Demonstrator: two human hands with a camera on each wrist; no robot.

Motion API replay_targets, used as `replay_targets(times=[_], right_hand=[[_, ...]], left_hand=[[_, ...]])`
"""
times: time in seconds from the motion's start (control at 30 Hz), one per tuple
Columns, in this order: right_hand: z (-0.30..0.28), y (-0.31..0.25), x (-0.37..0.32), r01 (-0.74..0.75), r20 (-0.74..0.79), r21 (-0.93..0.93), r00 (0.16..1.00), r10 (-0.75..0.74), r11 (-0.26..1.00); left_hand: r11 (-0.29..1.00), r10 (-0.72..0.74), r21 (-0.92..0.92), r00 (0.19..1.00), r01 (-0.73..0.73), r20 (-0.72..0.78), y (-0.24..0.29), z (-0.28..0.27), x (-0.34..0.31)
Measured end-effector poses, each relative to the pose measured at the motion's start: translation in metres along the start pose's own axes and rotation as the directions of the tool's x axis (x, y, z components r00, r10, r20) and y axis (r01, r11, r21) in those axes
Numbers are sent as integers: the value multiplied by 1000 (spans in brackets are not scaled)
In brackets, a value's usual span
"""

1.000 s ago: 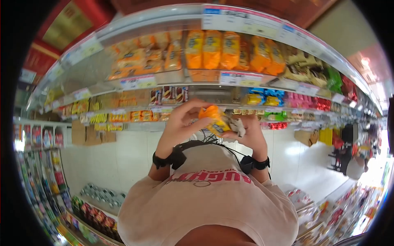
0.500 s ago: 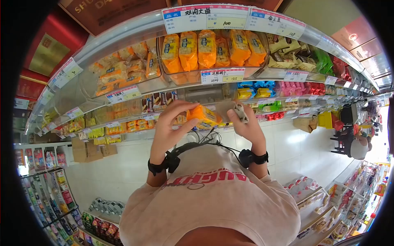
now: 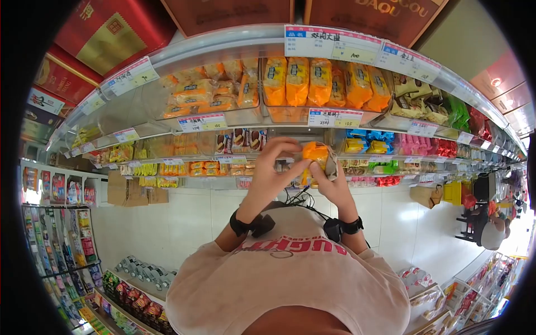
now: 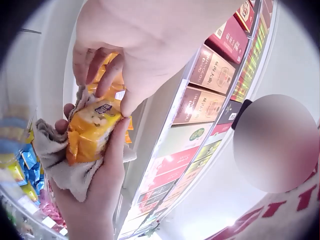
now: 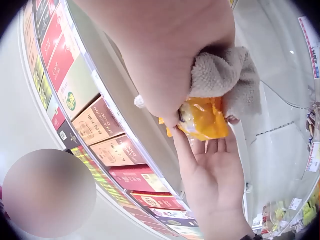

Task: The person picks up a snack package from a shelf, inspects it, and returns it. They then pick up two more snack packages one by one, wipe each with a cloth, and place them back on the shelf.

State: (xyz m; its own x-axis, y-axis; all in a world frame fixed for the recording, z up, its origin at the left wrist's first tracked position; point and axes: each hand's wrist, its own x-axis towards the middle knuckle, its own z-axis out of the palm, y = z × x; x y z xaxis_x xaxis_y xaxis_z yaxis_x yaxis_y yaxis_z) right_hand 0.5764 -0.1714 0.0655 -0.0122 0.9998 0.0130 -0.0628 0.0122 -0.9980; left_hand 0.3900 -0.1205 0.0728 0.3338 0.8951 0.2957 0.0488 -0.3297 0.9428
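An orange and yellow snack packet [image 3: 316, 152] with a clear window is between my two hands, in front of the shelves. My right hand [image 3: 336, 188] holds it from the right through a grey cloth [image 3: 332, 166], thumb over the packet. In the left wrist view the cloth [image 4: 75, 175] lies beneath and around the packet [image 4: 91, 131], draped over the right palm. My left hand [image 3: 272, 177] pinches the packet's other end, its thumb on the edge and its fingers bent above. The right wrist view shows the left palm [image 5: 212, 182] turned up below the packet, fingertips hidden behind it.
A shelf bin [image 3: 363, 116] holds several similar orange packets, with other wrapped snacks beside it. Price tags [image 3: 335, 118] line the shelf edges. Boxes [image 3: 229, 22] stand on top. Cables [image 3: 298, 198] hang near the shirt. Cardboard boxes [image 3: 131, 190] sit on the floor at the left.
The cloth was apart from the packet half a second ago; now it wraps the packet's right side. My hands have come closer together, and the packet has turned more upright. The head view has shifted.
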Motion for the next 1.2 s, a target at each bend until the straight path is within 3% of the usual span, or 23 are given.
replay_targets(times=[0.03,0.13,0.23,0.33,0.37,0.5,0.6,0.63,0.7,0.83,0.93,1.0,1.03,1.2], right_hand=[[1,2,0,46,3,-18,999,-46,999],[4,13,-2,-51,1,35,999,51,998],[4,23,-4,-104,32,54,994,102,993],[2,26,-1,-103,44,-34,994,104,994],[-4,23,3,-117,80,-78,989,123,990],[-14,18,14,-76,-149,-49,987,68,996],[-15,8,18,2,-185,10,983,0,1000],[-15,5,19,27,-143,-91,989,-40,995],[-14,1,20,92,-41,-284,993,-108,954],[-19,8,21,82,-72,-225,992,-100,971],[-26,20,17,59,-108,-187,991,-80,981],[-29,22,16,37,-138,-140,989,-56,989],[-30,19,14,3,-133,-37,991,-8,999],[-36,9,5,-117,-71,372,986,154,921]], left_hand=[[1000,6,15,1000,-6,17,0,-1,2],[996,-34,84,998,29,53,10,-5,5],[991,47,127,999,-47,-1,14,-8,6],[970,79,230,997,-74,-13,9,-15,8],[984,22,176,1000,-21,1,9,-17,8],[981,24,195,999,-19,-23,-6,-17,10],[972,-205,146,966,183,155,-2,-20,6],[971,-240,66,948,231,209,3,-17,6],[969,-222,147,960,198,170,-6,-7,3],[951,-292,161,939,265,181,-6,3,5],[963,-266,96,946,252,186,-7,10,4],[970,-209,173,953,172,221,-3,10,5],[969,-179,211,954,129,239,0,9,6],[966,-222,-62,928,251,300,7,8,7]])
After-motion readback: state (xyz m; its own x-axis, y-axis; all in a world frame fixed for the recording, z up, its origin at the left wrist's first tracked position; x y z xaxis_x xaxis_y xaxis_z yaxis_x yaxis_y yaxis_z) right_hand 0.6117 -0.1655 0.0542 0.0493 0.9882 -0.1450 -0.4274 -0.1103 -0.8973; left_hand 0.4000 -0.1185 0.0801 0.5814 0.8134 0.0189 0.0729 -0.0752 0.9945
